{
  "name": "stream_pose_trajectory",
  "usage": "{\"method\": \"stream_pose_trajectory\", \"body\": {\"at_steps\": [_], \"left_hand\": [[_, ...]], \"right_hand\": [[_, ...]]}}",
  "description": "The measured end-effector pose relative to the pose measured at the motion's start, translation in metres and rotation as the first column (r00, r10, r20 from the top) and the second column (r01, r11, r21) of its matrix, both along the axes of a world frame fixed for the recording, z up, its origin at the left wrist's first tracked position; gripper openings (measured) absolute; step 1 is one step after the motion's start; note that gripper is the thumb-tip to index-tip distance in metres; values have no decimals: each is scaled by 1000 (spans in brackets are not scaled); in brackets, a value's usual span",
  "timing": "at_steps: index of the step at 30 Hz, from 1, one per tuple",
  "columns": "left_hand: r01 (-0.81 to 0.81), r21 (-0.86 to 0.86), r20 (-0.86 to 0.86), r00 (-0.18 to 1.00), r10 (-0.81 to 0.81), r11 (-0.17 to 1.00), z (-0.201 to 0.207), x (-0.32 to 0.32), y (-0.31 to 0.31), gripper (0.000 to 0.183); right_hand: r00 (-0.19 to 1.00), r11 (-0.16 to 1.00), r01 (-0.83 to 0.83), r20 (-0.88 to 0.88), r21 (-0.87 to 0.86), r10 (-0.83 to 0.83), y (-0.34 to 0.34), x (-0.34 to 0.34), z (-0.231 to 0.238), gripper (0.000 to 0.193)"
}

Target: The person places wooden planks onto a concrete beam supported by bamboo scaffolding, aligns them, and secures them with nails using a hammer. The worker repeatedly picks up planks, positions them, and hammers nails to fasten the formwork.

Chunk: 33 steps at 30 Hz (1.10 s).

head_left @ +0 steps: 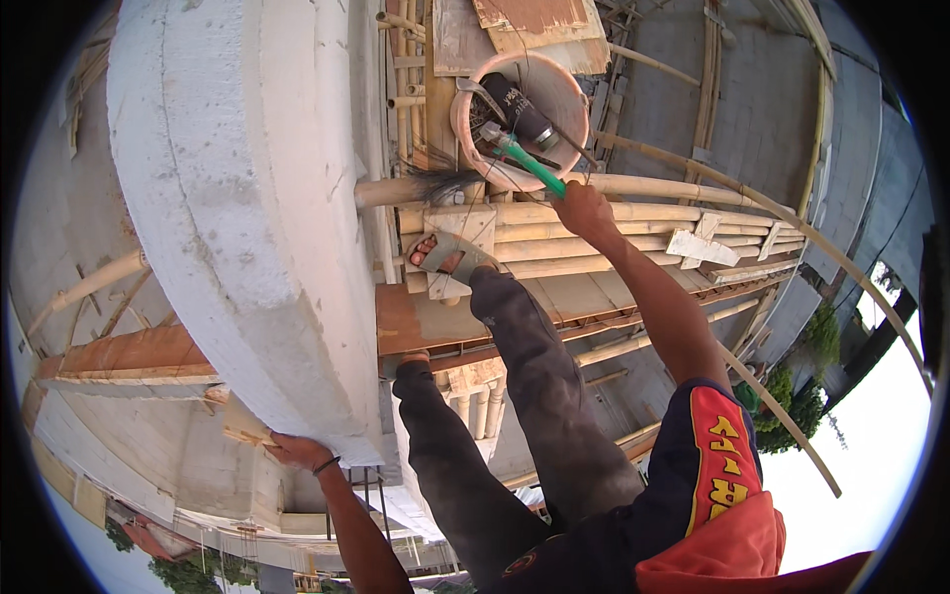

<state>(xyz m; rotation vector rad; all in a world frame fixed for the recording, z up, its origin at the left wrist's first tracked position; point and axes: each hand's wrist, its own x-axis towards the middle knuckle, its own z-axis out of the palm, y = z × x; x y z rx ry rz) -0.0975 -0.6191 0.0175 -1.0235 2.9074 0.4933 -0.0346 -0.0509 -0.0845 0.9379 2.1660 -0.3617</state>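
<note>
Green handle (pixel 534 168), wrapped by my right hand (pixel 584 208), reaches over the far bucket (pixel 568 97); my left hand (pixel 300 451) meets white concrete (pixel 218 198), likely for balance, though I can't tell its grip.

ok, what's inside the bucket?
Inside the bucket: a dark cylindrical item and part of a curved metal piece. A green-handled tool in the right hand overlaps the opening. Anything underneath is hidden.

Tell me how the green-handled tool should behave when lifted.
The green-handled tool is probably stiff: its handle shows no sag in the right hand. It may feel head-heavy, since its far end looks like grey metal.
</note>
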Motion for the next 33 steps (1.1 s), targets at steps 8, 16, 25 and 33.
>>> {"method": "stream_pose_trajectory", "body": {"at_steps": [8,16,25,33], "left_hand": [[-30,80,-44,998,33,996,-3,1,-6,51],[-42,154,-92,994,56,987,0,-4,2,46],[-106,213,-143,980,138,971,2,-3,10,42],[-83,204,-166,979,118,975,-1,-2,10,49]], "right_hand": [[965,816,-248,58,522,256,-5,41,29,14],[995,867,96,-15,489,-102,13,40,8,21],[820,723,572,-270,387,-504,-20,15,25,28],[529,954,272,-848,123,-42,-98,-75,135,31]]}}
